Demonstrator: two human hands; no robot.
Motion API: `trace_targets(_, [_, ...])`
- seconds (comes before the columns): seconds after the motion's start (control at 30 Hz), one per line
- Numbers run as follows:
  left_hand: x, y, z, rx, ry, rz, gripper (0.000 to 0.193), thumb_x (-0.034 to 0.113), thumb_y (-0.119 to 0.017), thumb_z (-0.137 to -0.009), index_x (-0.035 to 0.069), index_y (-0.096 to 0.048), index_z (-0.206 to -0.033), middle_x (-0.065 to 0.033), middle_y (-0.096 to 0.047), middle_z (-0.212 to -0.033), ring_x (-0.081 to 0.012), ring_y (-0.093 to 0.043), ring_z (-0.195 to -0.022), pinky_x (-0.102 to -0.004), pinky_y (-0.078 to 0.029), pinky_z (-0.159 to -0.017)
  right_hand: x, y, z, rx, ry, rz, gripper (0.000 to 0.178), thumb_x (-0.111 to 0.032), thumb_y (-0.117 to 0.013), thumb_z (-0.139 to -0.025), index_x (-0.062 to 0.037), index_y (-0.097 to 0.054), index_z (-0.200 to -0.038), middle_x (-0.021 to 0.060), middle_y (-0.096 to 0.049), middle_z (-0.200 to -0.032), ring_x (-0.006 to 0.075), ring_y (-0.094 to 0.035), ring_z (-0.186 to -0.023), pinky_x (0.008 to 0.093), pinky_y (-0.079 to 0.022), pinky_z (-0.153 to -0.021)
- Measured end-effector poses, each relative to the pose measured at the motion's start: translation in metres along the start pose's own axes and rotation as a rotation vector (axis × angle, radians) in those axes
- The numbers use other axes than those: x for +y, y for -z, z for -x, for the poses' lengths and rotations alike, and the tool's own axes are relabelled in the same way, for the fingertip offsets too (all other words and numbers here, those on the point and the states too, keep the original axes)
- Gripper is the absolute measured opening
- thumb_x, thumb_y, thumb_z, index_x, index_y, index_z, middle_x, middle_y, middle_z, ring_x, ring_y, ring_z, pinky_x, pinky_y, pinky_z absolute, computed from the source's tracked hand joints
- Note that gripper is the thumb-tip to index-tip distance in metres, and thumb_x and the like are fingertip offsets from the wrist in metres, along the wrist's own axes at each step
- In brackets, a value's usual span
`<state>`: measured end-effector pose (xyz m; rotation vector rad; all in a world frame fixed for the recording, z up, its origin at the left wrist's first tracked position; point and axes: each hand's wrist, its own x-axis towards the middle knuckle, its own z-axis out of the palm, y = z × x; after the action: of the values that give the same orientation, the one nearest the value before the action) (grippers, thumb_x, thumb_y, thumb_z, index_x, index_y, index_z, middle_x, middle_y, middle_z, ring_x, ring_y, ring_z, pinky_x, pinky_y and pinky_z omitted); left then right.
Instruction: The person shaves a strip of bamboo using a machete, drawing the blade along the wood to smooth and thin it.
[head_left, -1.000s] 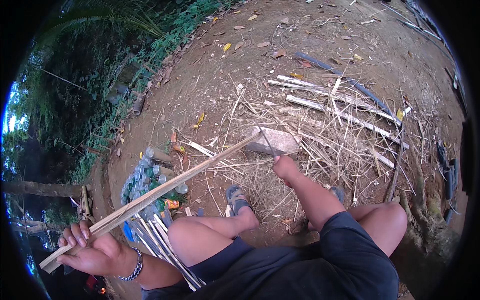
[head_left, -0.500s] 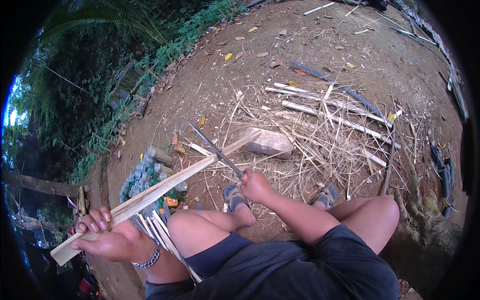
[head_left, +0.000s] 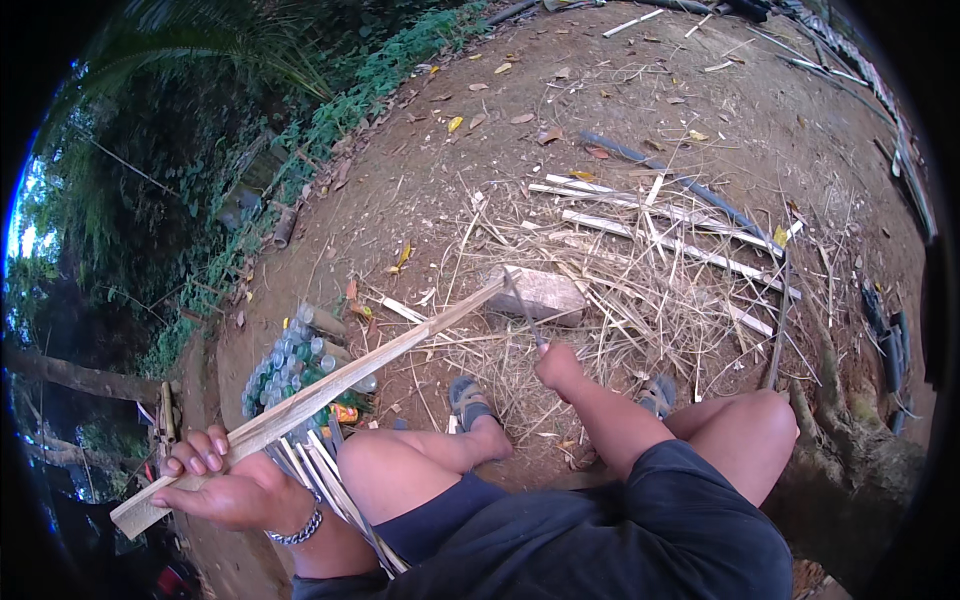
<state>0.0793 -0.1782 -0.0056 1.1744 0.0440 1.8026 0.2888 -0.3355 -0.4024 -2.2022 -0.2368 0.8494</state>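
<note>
Head view: long pale bamboo strip [head_left: 340,375].

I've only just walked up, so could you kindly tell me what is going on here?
A person sits on bare dirt ground working a long bamboo strip. The left hand grips its near end, while its far end rests on a block ahead. The right hand holds a knife, its blade at the strip's far end above the block. Thin cut slats lie beside the left thigh, and bamboo scraps litter the ground beyond.
</note>
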Motion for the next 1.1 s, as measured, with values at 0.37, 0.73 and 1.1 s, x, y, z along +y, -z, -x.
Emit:
trace_targets(0.37, [-0.004,0.020,-0.016,-0.576,0.216,0.399,0.048,0.055,-0.058,-0.089,0.010,-0.043,-0.084,0.0027,-0.038,-0.064,-0.0072,-0.041,-0.052,-0.0224,-0.037,-0.051,0.053,0.005,-0.063,0.076,-0.137,-0.026,0.033,-0.027,-0.057,-0.088,0.0042,-0.063,-0.097,0.0253,-0.066,-0.093,0.0393,-0.065,-0.087,0.0438,-0.051,-0.078])
trace_targets(0.73, [-0.016,0.014,-0.016,-0.333,0.068,0.410,0.059,0.065,-0.067,-0.078,0.011,-0.043,-0.081,0.0009,-0.037,-0.066,-0.0099,-0.039,-0.053,-0.0237,-0.030,-0.053,-0.006,0.054,0.044,0.030,0.056,-0.121,0.032,-0.023,-0.064,-0.079,0.0022,-0.061,-0.099,0.0238,-0.066,-0.089,0.0373,-0.066,-0.085,0.0419,-0.050,-0.078])
trace_targets(1.1, [0.010,0.010,0.017,-0.237,0.024,0.291,0.060,0.071,-0.048,-0.086,0.012,-0.038,-0.081,0.0003,-0.033,-0.061,-0.0094,-0.031,-0.045,-0.0249,-0.025,-0.047,-0.101,0.009,0.137,-0.044,0.488,-0.085,0.031,-0.017,-0.062,-0.079,-0.0007,-0.057,-0.105,0.0250,-0.065,-0.088,0.0403,-0.065,-0.085,0.0479,-0.051,-0.077])
